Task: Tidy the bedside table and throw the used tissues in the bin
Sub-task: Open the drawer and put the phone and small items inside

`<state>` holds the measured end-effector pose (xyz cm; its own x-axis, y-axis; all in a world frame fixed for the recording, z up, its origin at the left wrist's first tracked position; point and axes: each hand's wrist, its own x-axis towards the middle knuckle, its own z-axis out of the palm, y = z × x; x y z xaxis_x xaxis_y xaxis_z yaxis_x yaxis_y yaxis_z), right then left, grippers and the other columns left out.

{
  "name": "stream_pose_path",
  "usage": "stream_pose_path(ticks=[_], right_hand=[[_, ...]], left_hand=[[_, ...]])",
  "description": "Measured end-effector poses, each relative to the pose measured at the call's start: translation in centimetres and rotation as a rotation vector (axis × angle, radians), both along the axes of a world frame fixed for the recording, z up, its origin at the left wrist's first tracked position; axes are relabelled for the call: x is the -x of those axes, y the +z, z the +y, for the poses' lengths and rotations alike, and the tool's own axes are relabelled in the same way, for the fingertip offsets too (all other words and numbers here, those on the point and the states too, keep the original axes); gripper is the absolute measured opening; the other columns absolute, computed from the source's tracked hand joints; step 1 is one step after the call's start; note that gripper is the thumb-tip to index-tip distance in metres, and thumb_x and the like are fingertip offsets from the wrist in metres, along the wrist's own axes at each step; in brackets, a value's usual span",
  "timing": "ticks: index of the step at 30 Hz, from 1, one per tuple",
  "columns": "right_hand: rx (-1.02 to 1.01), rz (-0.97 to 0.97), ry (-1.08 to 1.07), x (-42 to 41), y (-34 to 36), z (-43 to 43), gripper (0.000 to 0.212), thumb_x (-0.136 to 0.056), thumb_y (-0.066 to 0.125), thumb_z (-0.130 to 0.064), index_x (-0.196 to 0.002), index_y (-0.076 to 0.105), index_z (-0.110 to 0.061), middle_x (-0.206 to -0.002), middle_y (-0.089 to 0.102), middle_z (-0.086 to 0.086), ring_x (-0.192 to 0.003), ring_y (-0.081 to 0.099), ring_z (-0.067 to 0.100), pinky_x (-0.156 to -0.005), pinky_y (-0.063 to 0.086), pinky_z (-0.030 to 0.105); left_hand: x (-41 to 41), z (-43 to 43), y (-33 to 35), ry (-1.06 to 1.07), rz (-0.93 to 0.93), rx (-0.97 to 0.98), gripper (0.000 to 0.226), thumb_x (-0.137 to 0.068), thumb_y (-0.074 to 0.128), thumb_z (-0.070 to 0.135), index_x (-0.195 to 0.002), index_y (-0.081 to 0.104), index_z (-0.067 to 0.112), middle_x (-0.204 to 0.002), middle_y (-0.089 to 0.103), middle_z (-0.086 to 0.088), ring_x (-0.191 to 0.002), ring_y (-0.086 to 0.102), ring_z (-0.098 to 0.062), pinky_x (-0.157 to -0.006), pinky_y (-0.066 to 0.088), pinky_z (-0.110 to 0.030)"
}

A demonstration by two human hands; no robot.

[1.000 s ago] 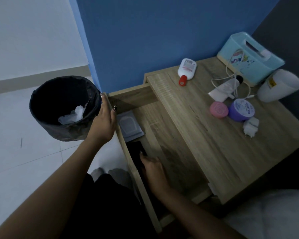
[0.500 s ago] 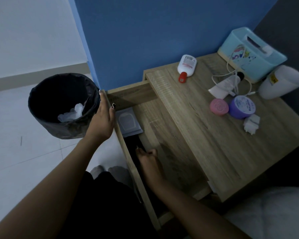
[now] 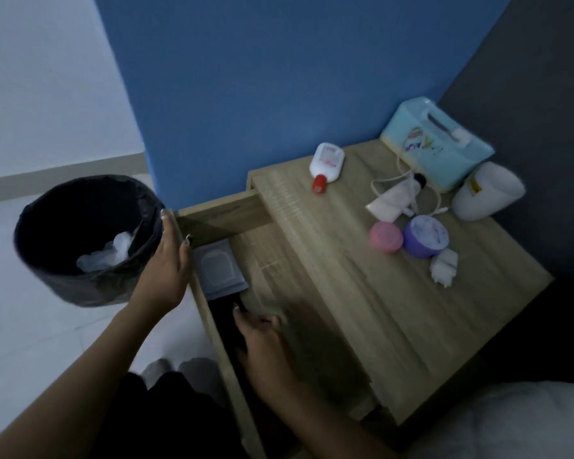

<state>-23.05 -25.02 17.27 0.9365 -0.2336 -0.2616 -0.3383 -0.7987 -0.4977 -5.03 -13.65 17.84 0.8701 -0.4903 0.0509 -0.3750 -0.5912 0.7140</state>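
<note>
My left hand (image 3: 164,266) grips the top of the front panel (image 3: 201,303) of the bedside table's (image 3: 362,309) pulled-out drawer, right beside the black-lined bin (image 3: 47,200). White tissues (image 3: 110,253) lie inside the bin. My right hand (image 3: 265,346) reaches into the drawer, fingers bent over a flat black object (image 3: 224,316); blur hides whether it grips it. A grey sachet (image 3: 217,268) lies at the drawer's far end. One crumpled tissue (image 3: 444,268) sits on the tabletop near the right edge.
On the tabletop: a white bottle with a red cap (image 3: 327,160), a teal tissue box (image 3: 444,150), a tipped white cup (image 3: 487,190), a white tube (image 3: 391,200) with a cable (image 3: 401,167), a pink jar (image 3: 385,237) and a purple jar (image 3: 425,236). White bedding (image 3: 511,425) lies at the lower right.
My right hand has slid a little further along the drawer over the black object. My left hand stays on the drawer front. The view has shifted slightly.
</note>
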Motion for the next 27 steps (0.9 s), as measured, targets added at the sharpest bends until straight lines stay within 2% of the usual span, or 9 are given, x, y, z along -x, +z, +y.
stream_pose_path(ticks=[3, 6, 9, 11, 14, 17, 19, 23, 27], right_hand=[[-0.058, -0.199, -0.124, 0.0, 4.7, -2.0, 0.056, -0.087, 0.057, -0.029, -0.142, 0.042, -0.026, -0.136, 0.056, -0.003, -0.124, 0.045, 0.02, -0.102, 0.039, 0.029], [0.131, -0.467, -0.324, 0.1, 9.3, -6.7, 0.041, -0.084, 0.061, -0.029, -0.125, 0.059, -0.027, -0.116, 0.067, -0.003, -0.109, 0.057, 0.018, -0.093, 0.043, 0.027], [0.226, -0.402, -0.483, -0.1, 11.5, -12.8, 0.037, -0.091, 0.058, -0.025, -0.128, 0.055, -0.023, -0.123, 0.06, -0.001, -0.114, 0.052, 0.014, -0.091, 0.046, 0.028], [0.293, -0.335, -0.583, -0.1, 11.6, -16.1, 0.041, -0.092, 0.057, -0.026, -0.132, 0.051, -0.019, -0.13, 0.056, 0.005, -0.12, 0.047, 0.019, -0.088, 0.042, 0.027], [0.322, -0.188, -0.659, -0.2, 10.6, -18.4, 0.061, -0.092, 0.055, -0.03, -0.147, 0.033, -0.018, -0.15, 0.038, 0.008, -0.137, 0.032, 0.029, -0.101, 0.037, 0.04], [0.361, -0.14, -0.65, -0.5, 9.8, -19.5, 0.066, -0.093, 0.054, -0.034, -0.15, 0.026, -0.018, -0.155, 0.03, 0.008, -0.14, 0.027, 0.032, -0.106, 0.036, 0.045], [0.326, -0.173, -0.661, -0.7, 9.1, -19.8, 0.065, -0.092, 0.055, -0.033, -0.149, 0.029, -0.016, -0.153, 0.035, 0.008, -0.138, 0.033, 0.032, -0.106, 0.037, 0.043], [0.315, -0.216, -0.66, -0.5, 7.7, -19.7, 0.048, -0.09, 0.053, -0.035, -0.13, 0.049, -0.01, -0.121, 0.061, 0.012, -0.108, 0.06, 0.027, -0.082, 0.054, 0.037], [0.264, -0.285, -0.667, -0.1, 7.6, -19.4, 0.068, -0.081, 0.04, -0.056, -0.134, 0.045, -0.015, -0.118, 0.063, 0.011, -0.103, 0.063, 0.025, -0.079, 0.057, 0.041]], left_hand=[[0.1, -0.2, 0.4, 0.013, 0.0, 0.006, 0.068, -0.094, 0.022, 0.04, -0.15, -0.011, 0.019, -0.159, 0.009, -0.012, -0.144, 0.022, -0.025, -0.107, 0.024, -0.028], [0.1, -0.6, 0.7, 0.015, -0.003, -0.011, 0.067, -0.095, 0.025, 0.035, -0.15, -0.01, 0.019, -0.158, 0.013, -0.013, -0.137, 0.035, -0.036, -0.103, 0.036, -0.042], [0.1, -0.6, 0.7, 0.021, 0.011, -0.031, 0.067, -0.094, 0.023, 0.036, -0.15, -0.011, 0.022, -0.157, 0.018, -0.017, -0.132, 0.041, -0.042, -0.1, 0.038, -0.046], [0.2, -0.6, 0.9, 0.025, 0.026, -0.035, 0.067, -0.095, 0.024, 0.036, -0.15, -0.012, 0.025, -0.154, 0.024, -0.021, -0.128, 0.044, -0.045, -0.099, 0.039, -0.047], [0.4, -0.8, 1.2, 0.036, 0.021, -0.04, 0.065, -0.097, 0.025, 0.033, -0.15, -0.012, 0.025, -0.154, 0.025, -0.021, -0.127, 0.045, -0.046, -0.097, 0.039, -0.047], [0.3, -0.9, 1.3, 0.026, 0.008, -0.039, 0.065, -0.096, 0.023, 0.035, -0.15, -0.013, 0.023, -0.158, 0.014, -0.014, -0.133, 0.039, -0.042, -0.101, 0.037, -0.046], [0.3, -0.8, 1.2, 0.015, -0.009, -0.028, 0.065, -0.096, 0.023, 0.034, -0.15, -0.012, 0.021, -0.16, 0.008, -0.01, -0.139, 0.032, -0.037, -0.106, 0.033, -0.044], [0.3, -0.8, 1.1, 0.014, -0.019, -0.018, 0.065, -0.097, 0.024, 0.032, -0.15, -0.01, 0.017, -0.16, 0.006, -0.01, -0.143, 0.024, -0.031, -0.109, 0.03, -0.041], [0.5, -1.0, 1.3, 0.013, -0.001, -0.018, 0.066, -0.097, 0.024, 0.034, -0.15, -0.012, 0.018, -0.159, 0.01, -0.011, -0.14, 0.03, -0.033, -0.106, 0.034, -0.042]])
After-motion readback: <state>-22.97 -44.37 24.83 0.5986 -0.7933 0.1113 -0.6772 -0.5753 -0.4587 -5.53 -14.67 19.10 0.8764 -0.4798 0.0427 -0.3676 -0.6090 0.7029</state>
